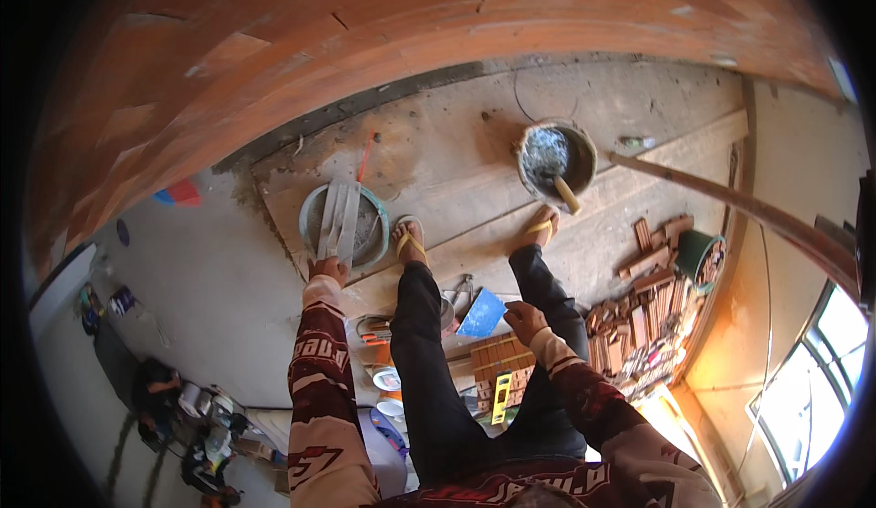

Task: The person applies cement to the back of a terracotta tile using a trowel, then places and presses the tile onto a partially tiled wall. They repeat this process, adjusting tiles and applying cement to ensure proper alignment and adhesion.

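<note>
My left hand [328,271] is closed around the near end of a grey, ribbed flat piece [339,220], which extends over a round tub [384,230] of grey wet mix. How far the piece rests on the rim I cannot make out. My right hand [526,322] has its fingers curled at the right corner of a blue rectangular flat sheet [482,314], seemingly pinching it. Farther right stands a bucket [586,157] with grey mix and a tool with a wooden handle [568,195] leaning in it.
A brick wall [365,24] curves along the far side. Boards [456,170] lie underfoot. A pole [730,199] slants in from the right, above piled brick pieces [639,321] and a green bucket [698,257]. A yellow level [501,397] lies between my legs. People [160,394] are at lower left.
</note>
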Tool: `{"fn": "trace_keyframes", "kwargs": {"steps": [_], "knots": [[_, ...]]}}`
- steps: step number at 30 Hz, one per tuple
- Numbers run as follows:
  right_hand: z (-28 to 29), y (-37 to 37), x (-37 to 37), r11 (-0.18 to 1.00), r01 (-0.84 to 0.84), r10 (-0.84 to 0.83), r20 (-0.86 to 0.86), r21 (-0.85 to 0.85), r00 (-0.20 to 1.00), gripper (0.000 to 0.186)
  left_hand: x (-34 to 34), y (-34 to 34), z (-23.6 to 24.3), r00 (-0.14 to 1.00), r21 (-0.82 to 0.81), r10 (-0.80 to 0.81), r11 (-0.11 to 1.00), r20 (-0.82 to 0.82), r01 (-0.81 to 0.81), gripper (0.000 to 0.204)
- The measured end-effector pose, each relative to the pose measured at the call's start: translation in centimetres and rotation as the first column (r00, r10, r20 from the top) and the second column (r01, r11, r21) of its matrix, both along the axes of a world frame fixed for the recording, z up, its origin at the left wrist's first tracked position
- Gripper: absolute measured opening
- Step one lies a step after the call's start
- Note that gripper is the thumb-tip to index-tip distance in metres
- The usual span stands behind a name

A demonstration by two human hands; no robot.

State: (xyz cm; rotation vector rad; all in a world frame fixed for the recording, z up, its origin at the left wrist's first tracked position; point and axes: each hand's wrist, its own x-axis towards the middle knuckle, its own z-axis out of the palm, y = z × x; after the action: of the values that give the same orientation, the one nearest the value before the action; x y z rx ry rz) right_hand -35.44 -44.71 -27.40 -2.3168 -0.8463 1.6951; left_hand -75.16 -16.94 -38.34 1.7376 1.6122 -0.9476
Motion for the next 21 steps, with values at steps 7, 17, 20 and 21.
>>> {"fn": "trace_keyframes", "kwargs": {"steps": [7, 17, 20, 21], "knots": [[2.5, -2.9, -4.8, 0.990, 0.141, -0.142, -0.012, -0.024, 0.990, 0.036, 3.0, -1.0, -1.3, 0.947, 0.051, -0.059, 0.998, 0.317, 0.045, 0.034], [3.6, -5.0, -4.2, 0.946, 0.203, -0.196, -0.053, 0.253, 0.979, 0.037, 22.5, -12.9, 12.8, 0.847, -0.035, -0.096, 0.990, 0.522, 0.133, 0.045], [1.5, -6.9, -2.7, 0.923, 0.285, -0.281, -0.056, 0.257, 0.958, 0.040, 30.4, -17.6, 15.4, 0.825, -0.082, -0.086, 0.984, 0.558, 0.158, 0.046], [1.1, -7.4, -1.6, 0.888, 0.327, -0.349, 0.012, 0.323, 0.937, 0.040, 33.1, -19.1, 15.9, 0.820, -0.079, -0.099, 0.982, 0.564, 0.173, 0.046]]}}
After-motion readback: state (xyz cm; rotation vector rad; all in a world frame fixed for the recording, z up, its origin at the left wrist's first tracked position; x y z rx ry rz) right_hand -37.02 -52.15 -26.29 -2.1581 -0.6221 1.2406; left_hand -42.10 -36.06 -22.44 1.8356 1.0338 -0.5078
